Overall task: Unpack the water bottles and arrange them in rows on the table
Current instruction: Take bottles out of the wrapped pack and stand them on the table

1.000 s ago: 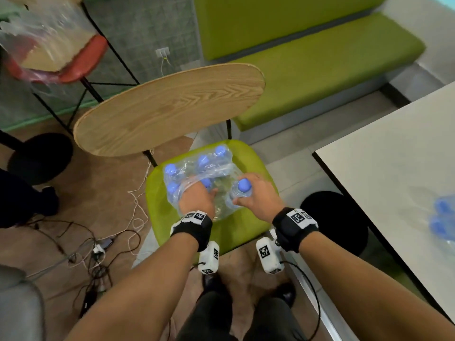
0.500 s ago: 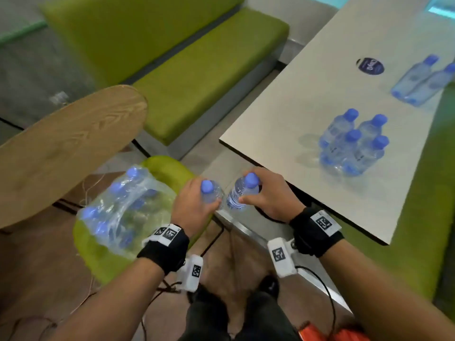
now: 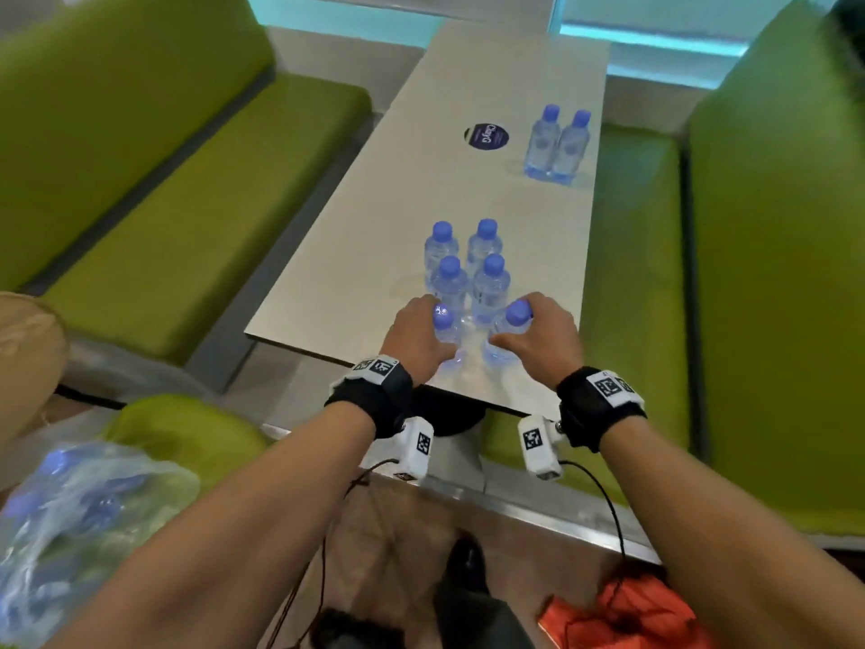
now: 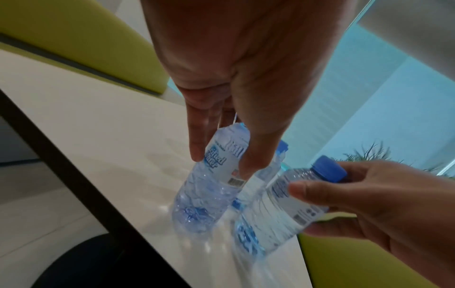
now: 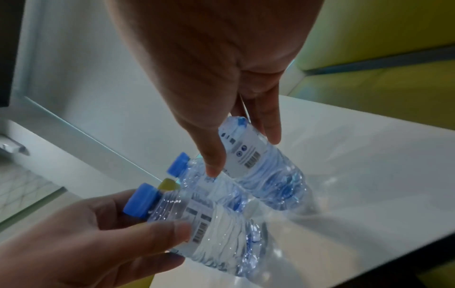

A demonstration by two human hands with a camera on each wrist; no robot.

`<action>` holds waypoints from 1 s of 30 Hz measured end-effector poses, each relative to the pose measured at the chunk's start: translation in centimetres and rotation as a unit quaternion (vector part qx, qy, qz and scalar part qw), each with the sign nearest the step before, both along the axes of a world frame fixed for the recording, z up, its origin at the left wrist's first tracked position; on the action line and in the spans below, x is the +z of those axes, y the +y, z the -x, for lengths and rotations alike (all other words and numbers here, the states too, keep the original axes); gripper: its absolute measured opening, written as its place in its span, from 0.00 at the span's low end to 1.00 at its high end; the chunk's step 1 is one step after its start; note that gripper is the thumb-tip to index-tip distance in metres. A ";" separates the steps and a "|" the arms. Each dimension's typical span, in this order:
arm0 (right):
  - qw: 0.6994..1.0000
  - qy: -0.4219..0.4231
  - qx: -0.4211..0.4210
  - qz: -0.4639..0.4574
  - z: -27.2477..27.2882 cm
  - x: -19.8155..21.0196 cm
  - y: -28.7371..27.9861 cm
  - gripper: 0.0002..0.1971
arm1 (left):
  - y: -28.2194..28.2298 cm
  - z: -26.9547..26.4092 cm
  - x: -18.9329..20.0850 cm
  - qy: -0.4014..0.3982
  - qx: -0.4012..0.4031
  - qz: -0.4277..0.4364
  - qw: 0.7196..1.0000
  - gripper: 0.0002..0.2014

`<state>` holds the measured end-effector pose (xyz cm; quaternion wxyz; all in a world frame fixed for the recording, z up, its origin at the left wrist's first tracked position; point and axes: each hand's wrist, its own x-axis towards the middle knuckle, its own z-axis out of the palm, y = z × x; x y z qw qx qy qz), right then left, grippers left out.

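Note:
My left hand point(image 3: 421, 334) grips a small clear water bottle with a blue cap point(image 3: 444, 327) point(image 4: 216, 175), and my right hand point(image 3: 538, 337) grips another point(image 3: 508, 332) point(image 5: 261, 161). Both bottles are low over the near end of the white table point(image 3: 529, 227), just in front of several upright bottles point(image 3: 468, 269) standing in two columns. In the wrist views the held bottles lean, with their bases close to the tabletop. Two more bottles point(image 3: 557, 142) stand at the far right of the table. The torn plastic pack of bottles point(image 3: 79, 517) lies at lower left.
Green benches point(image 3: 187, 189) point(image 3: 772, 274) flank the table on both sides. A dark round sticker point(image 3: 487, 136) is on the tabletop. The green chair seat point(image 3: 187, 433) holds the pack; a wooden chair back point(image 3: 23, 358) is at left. An orange object point(image 3: 627, 615) lies on the floor.
I turned from the chair to the table. Both hands carried their bottles from above the floor to the near end of the table, behind the standing group.

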<state>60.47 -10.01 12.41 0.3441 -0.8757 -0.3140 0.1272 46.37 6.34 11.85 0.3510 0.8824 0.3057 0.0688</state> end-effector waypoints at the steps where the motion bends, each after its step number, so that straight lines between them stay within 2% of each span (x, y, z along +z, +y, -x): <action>1: 1.000 -0.002 -0.003 0.005 -0.8 -0.3 0.1 0.24 | -0.3 -1.1 -0.5 0.007 -0.005 -0.004 1.000 0.19; 9: 1.000 -0.013 0.002 -0.006 -3.6 -2.1 1.1 0.26 | -1.1 -4.7 -2.0 -0.012 0.045 0.024 0.999 0.18; 14: 0.999 -0.008 0.027 -0.018 -3.7 -2.4 0.3 0.28 | -1.9 -4.0 -1.8 -0.053 0.079 0.036 0.995 0.27; 18: 0.999 -0.009 0.021 -0.036 -3.2 -1.9 -0.8 0.38 | -2.3 -2.4 -2.1 -0.085 0.109 0.059 0.989 0.35; 20: 0.996 -0.043 0.007 -0.072 -2.5 -0.4 -1.1 0.37 | -1.8 -1.1 -2.2 -0.084 0.117 0.053 0.988 0.33; 24: 0.975 -0.133 0.017 -0.176 0.4 4.2 0.1 0.28 | -0.1 3.5 -2.4 -0.075 0.156 0.044 0.984 0.21; 27: 0.958 -0.155 0.085 -0.225 4.2 7.2 3.0 0.23 | 1.0 8.5 -2.4 -0.055 0.208 0.042 0.976 0.18; 30: 0.939 -0.140 0.167 -0.267 9.4 8.7 6.6 0.19 | 1.1 14.2 -3.0 -0.044 0.280 0.057 0.957 0.16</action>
